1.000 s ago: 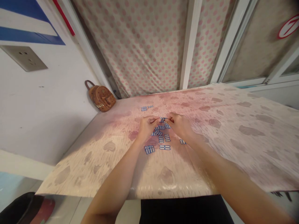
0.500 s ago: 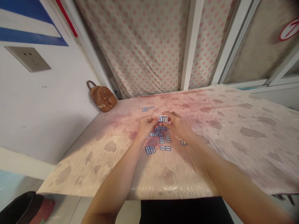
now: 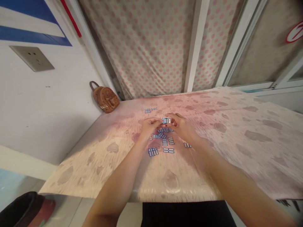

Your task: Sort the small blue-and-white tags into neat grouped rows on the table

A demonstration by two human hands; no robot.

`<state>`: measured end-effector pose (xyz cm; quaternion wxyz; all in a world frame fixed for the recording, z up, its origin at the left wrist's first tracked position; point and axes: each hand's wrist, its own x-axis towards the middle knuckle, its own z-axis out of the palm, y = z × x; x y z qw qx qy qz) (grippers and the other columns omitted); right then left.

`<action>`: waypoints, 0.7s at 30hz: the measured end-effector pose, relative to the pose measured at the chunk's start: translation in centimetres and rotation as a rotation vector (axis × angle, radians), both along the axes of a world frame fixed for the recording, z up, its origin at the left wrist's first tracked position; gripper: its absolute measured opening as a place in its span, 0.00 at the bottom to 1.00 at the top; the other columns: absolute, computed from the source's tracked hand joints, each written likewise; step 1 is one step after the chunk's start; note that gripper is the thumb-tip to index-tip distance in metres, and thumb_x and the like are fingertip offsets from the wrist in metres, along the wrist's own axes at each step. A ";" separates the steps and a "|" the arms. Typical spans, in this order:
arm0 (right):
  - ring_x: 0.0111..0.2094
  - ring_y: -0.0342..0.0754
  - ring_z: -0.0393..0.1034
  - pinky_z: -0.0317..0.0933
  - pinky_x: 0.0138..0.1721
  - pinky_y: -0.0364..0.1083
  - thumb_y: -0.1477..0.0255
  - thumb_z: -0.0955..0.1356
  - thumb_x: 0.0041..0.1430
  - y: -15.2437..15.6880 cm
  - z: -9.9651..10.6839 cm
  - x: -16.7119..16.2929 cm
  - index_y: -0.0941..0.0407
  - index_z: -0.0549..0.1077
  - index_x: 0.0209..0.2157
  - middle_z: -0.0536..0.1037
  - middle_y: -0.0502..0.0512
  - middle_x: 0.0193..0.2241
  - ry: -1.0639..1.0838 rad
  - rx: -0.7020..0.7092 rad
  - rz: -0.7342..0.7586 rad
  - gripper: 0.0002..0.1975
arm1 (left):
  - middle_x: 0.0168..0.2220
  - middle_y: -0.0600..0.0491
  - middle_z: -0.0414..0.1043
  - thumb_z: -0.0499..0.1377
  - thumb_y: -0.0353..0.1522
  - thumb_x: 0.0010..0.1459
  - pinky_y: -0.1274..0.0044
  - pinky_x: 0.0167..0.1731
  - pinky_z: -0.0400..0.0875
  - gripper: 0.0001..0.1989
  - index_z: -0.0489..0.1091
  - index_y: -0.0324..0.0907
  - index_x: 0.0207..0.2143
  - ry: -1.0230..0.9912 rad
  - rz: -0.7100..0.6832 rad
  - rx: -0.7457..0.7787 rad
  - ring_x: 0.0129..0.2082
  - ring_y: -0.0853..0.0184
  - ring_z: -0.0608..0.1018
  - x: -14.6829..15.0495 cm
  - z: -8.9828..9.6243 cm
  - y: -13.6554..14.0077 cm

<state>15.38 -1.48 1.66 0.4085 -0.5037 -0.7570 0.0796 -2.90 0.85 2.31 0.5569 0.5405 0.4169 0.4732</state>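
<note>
In the head view, the left hand (image 3: 151, 127) and right hand (image 3: 181, 124) pinch a small, flat, blue-and-white panelled piece (image 3: 166, 120) above the pink-and-cream patterned table (image 3: 132, 189). Similar loose pieces (image 3: 169, 151) remain toward its near edge, others nearer the far edge. Their print is unreadable; a round, red-rimmed white sign (image 3: 295, 32) seemingly shows "7".

The left hand (image 3: 149, 127) pinches the left end of a small blue-and-white piece (image 3: 166, 120), while the right hand (image 3: 182, 126) curls its fingers about the right end; whether these grip it is too small to tell. Similar blue-and-white pieces (image 3: 168, 150) lie in groups below the hands, with two more groups beyond them, on a patterned tablecloth (image 3: 170, 186). A brown backpack-shaped bag (image 3: 106, 99) sits at the table's far left corner against the wall (image 3: 61, 104), near a polka-dot curtain (image 3: 142, 47).
</note>
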 end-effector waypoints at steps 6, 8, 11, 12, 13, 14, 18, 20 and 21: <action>0.31 0.46 0.68 0.60 0.34 0.44 0.76 0.69 0.60 -0.4 0.3 -0.3 0.51 0.77 0.48 0.71 0.51 0.33 0.000 0.046 0.025 0.15 | 0.28 0.48 0.81 0.68 0.35 0.53 0.77 0.34 0.76 0.10 0.79 0.38 0.34 -0.033 0.014 -0.028 0.30 0.65 0.82 0.1 -0.2 0.0; 0.30 0.46 0.68 0.59 0.33 0.44 0.75 0.69 0.60 -0.4 0.4 -0.4 0.52 0.77 0.47 0.72 0.51 0.34 -0.002 0.037 0.020 0.14 | 0.28 0.48 0.81 0.67 0.34 0.54 0.77 0.34 0.76 0.09 0.79 0.38 0.34 -0.045 0.018 -0.036 0.30 0.66 0.82 0.2 -0.1 0.0; 0.30 0.46 0.69 0.60 0.34 0.44 0.74 0.68 0.60 -0.2 0.4 0.0 0.53 0.76 0.48 0.74 0.51 0.32 0.043 0.000 -0.005 0.14 | 0.27 0.49 0.81 0.66 0.33 0.54 0.78 0.33 0.75 0.07 0.78 0.37 0.32 -0.061 0.065 -0.030 0.30 0.66 0.82 0.2 0.0 0.0; 0.31 0.47 0.70 0.61 0.34 0.44 0.74 0.67 0.60 0.0 0.3 0.3 0.53 0.75 0.48 0.75 0.51 0.32 0.075 -0.005 -0.027 0.14 | 0.28 0.48 0.81 0.66 0.32 0.54 0.79 0.32 0.75 0.06 0.78 0.37 0.32 -0.064 0.097 -0.026 0.30 0.66 0.82 0.2 0.1 0.0; 0.32 0.47 0.71 0.62 0.36 0.44 0.75 0.66 0.60 0.3 0.3 0.7 0.54 0.75 0.48 0.77 0.52 0.32 0.106 -0.005 -0.060 0.14 | 0.28 0.48 0.81 0.66 0.32 0.53 0.79 0.32 0.74 0.06 0.78 0.37 0.32 -0.068 0.136 -0.020 0.30 0.66 0.82 0.1 0.1 0.1; 0.34 0.48 0.72 0.62 0.37 0.45 0.76 0.64 0.61 0.6 0.2 1.2 0.54 0.76 0.47 0.78 0.53 0.33 0.126 -0.001 -0.107 0.14 | 0.28 0.49 0.81 0.66 0.32 0.53 0.80 0.30 0.74 0.06 0.78 0.37 0.31 -0.073 0.175 -0.012 0.30 0.66 0.82 -0.1 0.1 0.3; 0.38 0.51 0.74 0.63 0.39 0.45 0.80 0.61 0.59 1.5 0.0 3.3 0.56 0.78 0.37 0.80 0.56 0.36 0.002 -0.089 -0.325 0.14 | 0.28 0.49 0.80 0.67 0.33 0.50 0.81 0.28 0.73 0.07 0.78 0.36 0.31 -0.128 0.258 0.040 0.29 0.66 0.82 -0.6 -0.3 1.0; 0.39 0.51 0.74 0.62 0.40 0.45 0.82 0.61 0.58 1.5 0.0 3.7 0.56 0.78 0.34 0.81 0.56 0.36 -0.114 -0.207 -0.360 0.15 | 0.28 0.49 0.80 0.68 0.34 0.49 0.81 0.28 0.73 0.08 0.78 0.37 0.30 -0.135 0.263 0.056 0.29 0.66 0.82 -0.8 -0.5 1.3; 0.39 0.51 0.75 0.62 0.40 0.44 0.82 0.61 0.58 1.5 0.1 3.8 0.56 0.78 0.34 0.82 0.56 0.37 -0.163 -0.269 -0.359 0.15 | 0.28 0.49 0.80 0.68 0.34 0.49 0.81 0.28 0.73 0.09 0.78 0.37 0.30 -0.131 0.264 0.060 0.29 0.66 0.82 -0.9 -0.6 1.4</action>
